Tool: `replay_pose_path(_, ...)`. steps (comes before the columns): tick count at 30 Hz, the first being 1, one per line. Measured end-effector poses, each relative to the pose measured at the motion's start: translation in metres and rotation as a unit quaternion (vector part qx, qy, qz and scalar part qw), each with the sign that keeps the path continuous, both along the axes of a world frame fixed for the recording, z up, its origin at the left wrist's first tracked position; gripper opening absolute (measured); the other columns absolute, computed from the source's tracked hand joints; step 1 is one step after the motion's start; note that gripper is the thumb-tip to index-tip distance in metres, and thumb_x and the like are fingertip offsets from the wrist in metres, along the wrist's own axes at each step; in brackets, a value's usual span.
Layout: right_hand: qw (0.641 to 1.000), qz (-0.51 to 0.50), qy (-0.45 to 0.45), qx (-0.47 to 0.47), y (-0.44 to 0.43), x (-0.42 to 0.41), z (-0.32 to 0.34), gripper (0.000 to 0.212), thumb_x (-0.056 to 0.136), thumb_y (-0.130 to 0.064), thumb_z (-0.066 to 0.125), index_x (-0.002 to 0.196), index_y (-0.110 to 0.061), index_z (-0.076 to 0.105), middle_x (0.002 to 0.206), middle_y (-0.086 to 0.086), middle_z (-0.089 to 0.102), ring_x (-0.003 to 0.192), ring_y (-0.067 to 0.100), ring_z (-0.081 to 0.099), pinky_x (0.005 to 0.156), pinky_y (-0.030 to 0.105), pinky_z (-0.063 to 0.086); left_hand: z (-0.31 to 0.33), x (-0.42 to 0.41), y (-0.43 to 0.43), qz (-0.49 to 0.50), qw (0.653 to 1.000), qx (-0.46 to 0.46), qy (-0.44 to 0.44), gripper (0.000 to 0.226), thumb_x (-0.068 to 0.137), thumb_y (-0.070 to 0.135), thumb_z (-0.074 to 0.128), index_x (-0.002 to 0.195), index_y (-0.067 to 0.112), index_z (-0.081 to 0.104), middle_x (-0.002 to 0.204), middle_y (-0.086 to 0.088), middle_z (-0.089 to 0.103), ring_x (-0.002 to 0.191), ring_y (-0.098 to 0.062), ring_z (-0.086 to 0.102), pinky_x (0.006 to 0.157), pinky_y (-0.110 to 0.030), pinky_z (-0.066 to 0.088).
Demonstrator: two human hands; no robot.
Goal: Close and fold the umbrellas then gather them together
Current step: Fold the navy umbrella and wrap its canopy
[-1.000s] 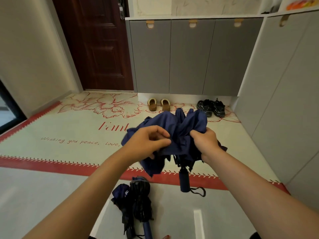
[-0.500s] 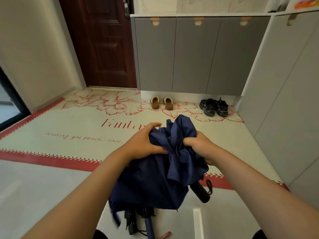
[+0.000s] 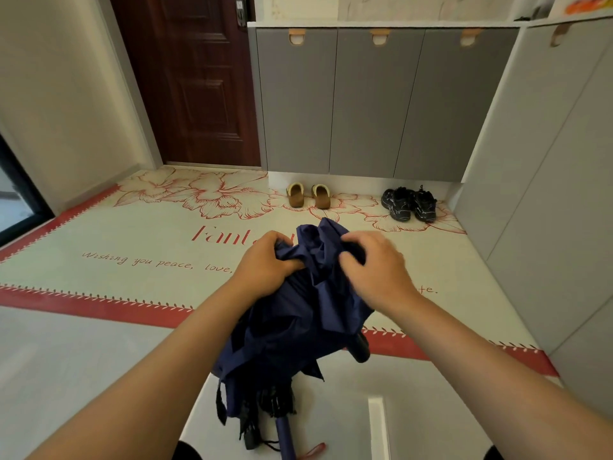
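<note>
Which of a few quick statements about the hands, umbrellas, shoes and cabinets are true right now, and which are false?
1. The left hand and the right hand each have a grip on the navy umbrella. True.
2. The navy umbrella's canopy is spread fully open. False: it is collapsed and bunched between the hands.
3. Other folded umbrellas lie on the floor below the held one. True.
4. The brown slippers sit to the right of the black shoes. False: the slippers are to the left of them.
5. The grey cabinet doors stand open. False: all of them are shut.
</note>
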State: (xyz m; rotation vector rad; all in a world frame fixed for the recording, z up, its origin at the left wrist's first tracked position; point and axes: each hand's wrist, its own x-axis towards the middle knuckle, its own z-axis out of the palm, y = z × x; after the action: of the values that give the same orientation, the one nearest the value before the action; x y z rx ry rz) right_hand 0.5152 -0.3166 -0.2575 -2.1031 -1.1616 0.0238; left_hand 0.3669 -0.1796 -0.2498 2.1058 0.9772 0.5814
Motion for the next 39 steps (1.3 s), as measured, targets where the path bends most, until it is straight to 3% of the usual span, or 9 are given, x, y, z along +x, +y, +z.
replay_pose_path(3, 0.976, 0.090, -0.044, -0.196, 0.001, -0.021, -0.005, 0.111, 0.066, -0.089, 0.052, 0.157, -0.034, 0.021, 0.165, -0.004, 0.021, 0.154, 0.021, 0.012, 0.120, 0.060, 0.007, 0.004, 0.003, -0.003, 0.004, 0.999, -0.029, -0.015, 0.039, 0.081, 0.029, 0.078, 0.112, 0.019, 0.056, 0.103, 0.003, 0.062, 0.093, -0.017, 0.060, 0.080, -0.034, 0.049)
replay_pose_path(6, 0.965, 0.112, 0.048, -0.231, 0.004, -0.023, -0.019, 0.148, 0.041, -0.083, 0.077, 0.159, -0.029, 0.004, 0.165, -0.005, 0.016, 0.151, 0.022, 0.023, 0.118, 0.056, 0.029, 0.005, 0.005, -0.012, -0.037, 0.997, -0.057, -0.026, 0.039, 0.081, 0.029, 0.079, 0.112, 0.019, 0.057, 0.099, 0.005, 0.063, 0.089, -0.013, 0.062, 0.079, -0.033, 0.054)
replay_pose_path(11, 0.980, 0.120, 0.092, -0.127, 0.003, -0.022, -0.022, 0.097, 0.063, -0.036, 0.083, 0.144, -0.028, 0.031, 0.115, -0.006, 0.062, 0.100, 0.019, 0.064, 0.085, 0.039, 0.056, 0.005, 0.006, -0.021, -0.083, 0.993, -0.070, -0.052, 0.039, 0.080, 0.027, 0.080, 0.112, 0.023, 0.058, 0.100, 0.001, 0.069, 0.090, -0.016, 0.069, 0.082, -0.037, 0.059)
replay_pose_path(20, 0.980, 0.055, 0.189, -0.006, 0.006, 0.004, -0.011, 0.052, 0.069, -0.016, 0.077, 0.115, -0.026, 0.055, 0.102, -0.006, 0.065, 0.095, 0.016, 0.063, 0.075, 0.031, 0.048, 0.024, -0.012, -0.015, -0.153, 0.973, 0.145, 0.100, 0.118, 0.057, 0.057, 0.088, 0.150, 0.047, 0.015, 0.151, 0.010, 0.040, 0.137, -0.017, 0.037, 0.112, -0.045, 0.037)
replay_pose_path(23, 0.964, 0.034, 0.265, -0.001, 0.001, 0.015, -0.012, 0.046, 0.075, -0.009, 0.076, 0.113, -0.025, 0.055, 0.102, -0.003, 0.066, 0.096, 0.019, 0.064, 0.077, 0.033, 0.048, 0.018, -0.019, -0.003, -0.149, 0.965, 0.122, 0.180, 0.105, 0.066, 0.048, 0.085, 0.149, 0.047, 0.020, 0.149, 0.007, 0.046, 0.132, -0.021, 0.047, 0.107, -0.044, 0.044)
replay_pose_path(26, 0.952, 0.028, 0.304, 0.000, 0.000, 0.019, -0.011, 0.045, 0.078, -0.007, 0.075, 0.116, -0.023, 0.056, 0.106, -0.001, 0.066, 0.097, 0.020, 0.064, 0.081, 0.035, 0.050, 0.013, -0.023, 0.009, -0.056, 0.938, 0.239, 0.244, 0.068, 0.081, 0.044, 0.072, 0.142, 0.041, 0.042, 0.132, 0.009, 0.062, 0.117, -0.020, 0.059, 0.096, -0.038, 0.049)
replay_pose_path(30, 0.936, 0.019, 0.351, 0.019, 0.004, 0.019, -0.010, 0.043, 0.081, -0.007, 0.073, 0.118, -0.021, 0.057, 0.109, 0.001, 0.068, 0.095, 0.022, 0.067, 0.074, 0.033, 0.051, 0.023, -0.021, 0.008, 0.079, 0.937, 0.317, 0.125, 0.061, 0.078, 0.045, 0.076, 0.133, 0.030, 0.054, 0.124, 0.003, 0.061, 0.107, -0.022, 0.058, 0.081, -0.037, 0.050)
replay_pose_path(35, 0.932, -0.017, 0.358, 0.056, 0.009, 0.015, -0.011, 0.044, 0.078, -0.008, 0.075, 0.117, -0.019, 0.058, 0.107, 0.002, 0.067, 0.092, 0.021, 0.065, 0.072, 0.032, 0.051, 0.038, -0.009, -0.032, -0.042, 0.918, 0.395, -0.004, 0.026, 0.085, 0.028, 0.069, 0.105, 0.029, 0.051, 0.109, 0.010, 0.049, 0.082, -0.012, 0.050, 0.060, -0.026, 0.043)
replay_pose_path(39, 0.939, -0.042, 0.336, 0.066, 0.012, 0.012, -0.009, 0.048, 0.069, -0.013, 0.076, 0.114, -0.021, 0.060, 0.101, 0.003, 0.069, 0.090, 0.024, 0.067, 0.079, 0.041, 0.059, 0.016, 0.004, -0.046, -0.059, 0.941, 0.331, 0.048, 0.051, 0.077, 0.066, 0.061, 0.114, 0.032, 0.052, 0.121, 0.007, 0.046, 0.111, -0.017, 0.045, 0.087, -0.032, 0.047)
